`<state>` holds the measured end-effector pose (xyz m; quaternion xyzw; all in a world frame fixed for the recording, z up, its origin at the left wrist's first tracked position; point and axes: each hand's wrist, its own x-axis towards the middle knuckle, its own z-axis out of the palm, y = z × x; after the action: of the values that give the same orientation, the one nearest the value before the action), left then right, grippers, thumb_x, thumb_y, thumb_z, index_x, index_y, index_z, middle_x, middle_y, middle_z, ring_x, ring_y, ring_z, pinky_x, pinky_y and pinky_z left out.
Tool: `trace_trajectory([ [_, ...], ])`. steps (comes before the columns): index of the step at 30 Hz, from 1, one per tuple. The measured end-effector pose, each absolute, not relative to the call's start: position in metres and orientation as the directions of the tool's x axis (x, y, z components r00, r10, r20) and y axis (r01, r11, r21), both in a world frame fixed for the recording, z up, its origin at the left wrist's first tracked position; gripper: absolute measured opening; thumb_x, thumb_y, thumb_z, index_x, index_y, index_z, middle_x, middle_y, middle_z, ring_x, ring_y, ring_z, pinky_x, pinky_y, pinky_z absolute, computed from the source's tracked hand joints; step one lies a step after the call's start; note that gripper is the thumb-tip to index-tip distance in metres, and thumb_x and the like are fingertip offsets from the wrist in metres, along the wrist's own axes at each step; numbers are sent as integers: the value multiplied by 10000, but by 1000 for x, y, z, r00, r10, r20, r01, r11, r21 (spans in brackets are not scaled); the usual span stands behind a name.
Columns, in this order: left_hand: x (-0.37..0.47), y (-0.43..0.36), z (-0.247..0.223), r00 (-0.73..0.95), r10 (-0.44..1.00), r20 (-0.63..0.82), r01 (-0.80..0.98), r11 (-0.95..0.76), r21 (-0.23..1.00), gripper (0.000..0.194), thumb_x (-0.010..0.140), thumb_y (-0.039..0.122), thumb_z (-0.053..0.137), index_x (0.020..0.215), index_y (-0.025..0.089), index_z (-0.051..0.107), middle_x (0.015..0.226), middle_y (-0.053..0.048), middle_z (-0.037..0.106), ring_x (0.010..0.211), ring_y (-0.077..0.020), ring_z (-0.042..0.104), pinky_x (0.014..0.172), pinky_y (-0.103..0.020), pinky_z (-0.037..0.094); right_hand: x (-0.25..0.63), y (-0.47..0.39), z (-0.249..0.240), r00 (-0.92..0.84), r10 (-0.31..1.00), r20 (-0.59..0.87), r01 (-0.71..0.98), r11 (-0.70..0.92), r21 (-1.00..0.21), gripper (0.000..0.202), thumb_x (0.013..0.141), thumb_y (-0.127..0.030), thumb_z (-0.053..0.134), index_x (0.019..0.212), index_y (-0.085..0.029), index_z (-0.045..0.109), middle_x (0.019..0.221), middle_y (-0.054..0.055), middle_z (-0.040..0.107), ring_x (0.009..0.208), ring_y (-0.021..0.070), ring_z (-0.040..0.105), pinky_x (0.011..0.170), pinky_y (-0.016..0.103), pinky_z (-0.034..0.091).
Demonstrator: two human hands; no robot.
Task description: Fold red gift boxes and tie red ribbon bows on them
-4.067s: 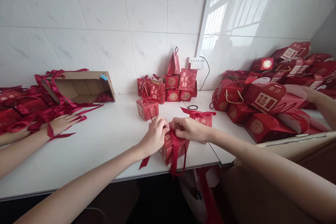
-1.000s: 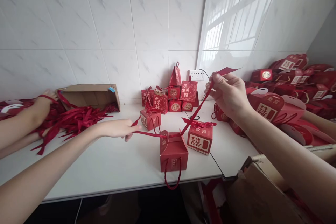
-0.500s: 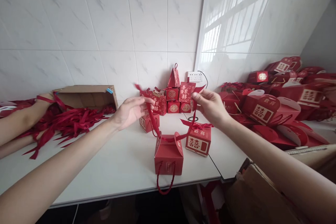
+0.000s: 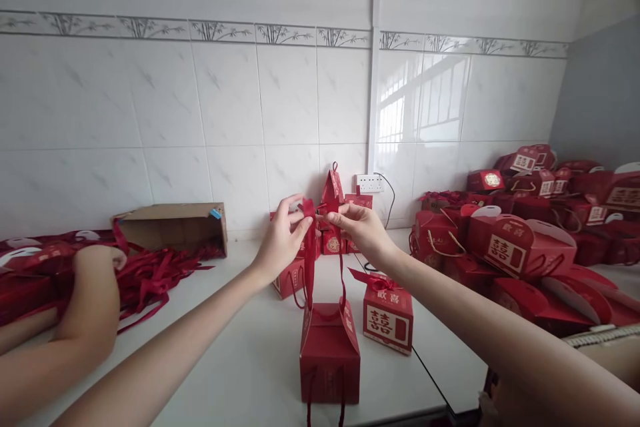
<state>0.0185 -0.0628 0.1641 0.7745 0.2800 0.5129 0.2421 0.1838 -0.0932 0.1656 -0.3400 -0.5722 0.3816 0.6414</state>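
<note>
A red gift box [image 4: 330, 373] stands upright near the front of the white table, its cord handle hanging down the near side. From its top a red ribbon [image 4: 310, 267] rises in two strands. My left hand [image 4: 285, 233] pinches the left strand above the box. Close beside it, my right hand [image 4: 363, 227] grips the other strand between thumb and fingers. Just right of this box sits a second gift box [image 4: 387, 323], tied with a ribbon bow and printed with gold-white characters.
Another person's arms [image 4: 95, 300] reach in at left over a heap of red ribbons [image 4: 150, 283]. Behind lies an open cardboard box [image 4: 170, 230]. Stacked small red boxes [image 4: 333, 240] stand by the wall near a socket strip [image 4: 370, 183]. Many red boxes [image 4: 520, 247] pile up at right.
Both my hands have come together above the box, drawing the ribbon strands upright. The view has tilted up. The other person's arm at left has moved and bent.
</note>
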Motion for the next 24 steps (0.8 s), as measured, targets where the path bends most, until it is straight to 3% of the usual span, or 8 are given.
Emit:
trace_trajectory([
  [2, 22, -66, 166, 270, 698, 663, 157, -712, 685, 618, 833, 365, 543, 1350, 208, 242, 746, -7, 680, 610, -140, 605, 675, -279, 459, 182, -91, 167, 44, 882, 468, -97, 470, -877, 361, 545, -429, 799, 668, -163, 589, 646, -19, 597, 564, 86, 516, 550, 235, 386],
  [3, 23, -68, 167, 255, 707, 660, 133, -702, 700, 621, 823, 382, 559, 1337, 203, 261, 697, 6, 672, 577, -140, 594, 646, -273, 455, 181, -91, 168, 41, 884, 466, -93, 468, -879, 371, 536, -435, 801, 677, -163, 593, 649, -12, 605, 573, 97, 530, 559, 245, 394],
  [6, 26, -69, 172, 258, 729, 634, -14, -654, 757, 393, 783, 446, 597, 1061, 184, 505, 625, 3, 647, 564, -152, 598, 599, -268, 461, 179, -91, 167, 19, 878, 479, -96, 478, -873, 371, 538, -443, 798, 683, -168, 595, 619, -16, 603, 569, 102, 523, 551, 247, 378],
  [8, 28, -68, 174, 268, 732, 626, -154, -609, 778, 306, 756, 455, 626, 850, 174, 552, 611, 3, 626, 575, -146, 603, 616, -271, 482, 179, -93, 167, 0, 874, 486, -104, 484, -869, 357, 541, -432, 799, 668, -171, 592, 592, -29, 591, 542, 85, 486, 528, 234, 348],
  [11, 31, -68, 176, 299, 746, 595, -302, -517, 801, 299, 719, 440, 670, 752, 163, 562, 636, 16, 603, 566, -111, 576, 604, -256, 492, 180, -95, 165, -26, 863, 505, -127, 499, -858, 329, 546, -403, 804, 639, -170, 591, 557, -56, 557, 495, 58, 422, 509, 223, 321],
  [16, 37, -75, 180, 392, 758, 521, -282, -441, 852, 372, 638, 432, 742, 821, 160, 566, 566, 46, 559, 451, -72, 500, 463, -209, 418, 183, -98, 165, -88, 813, 575, -204, 550, -810, 303, 592, -406, 781, 647, -184, 582, 567, -57, 554, 536, 82, 492, 587, 248, 399],
  [20, 40, -80, 183, 489, 739, 464, -256, -387, 886, 359, 617, 427, 754, 733, 141, 572, 520, 50, 507, 427, -49, 453, 449, -196, 378, 182, -104, 170, -63, 791, 608, -151, 595, -789, 355, 548, -411, 803, 635, -179, 548, 615, -37, 578, 601, 106, 543, 653, 273, 429],
  [24, 36, -86, 183, 534, 694, 483, -219, -438, 872, 220, 733, 359, 653, 726, 145, 603, 567, 24, 522, 500, -74, 484, 514, -221, 413, 182, -111, 175, 10, 821, 571, -56, 570, -820, 440, 536, -426, 806, 785, -207, 516, 550, -78, 520, 470, 81, 454, 489, 237, 371],
])
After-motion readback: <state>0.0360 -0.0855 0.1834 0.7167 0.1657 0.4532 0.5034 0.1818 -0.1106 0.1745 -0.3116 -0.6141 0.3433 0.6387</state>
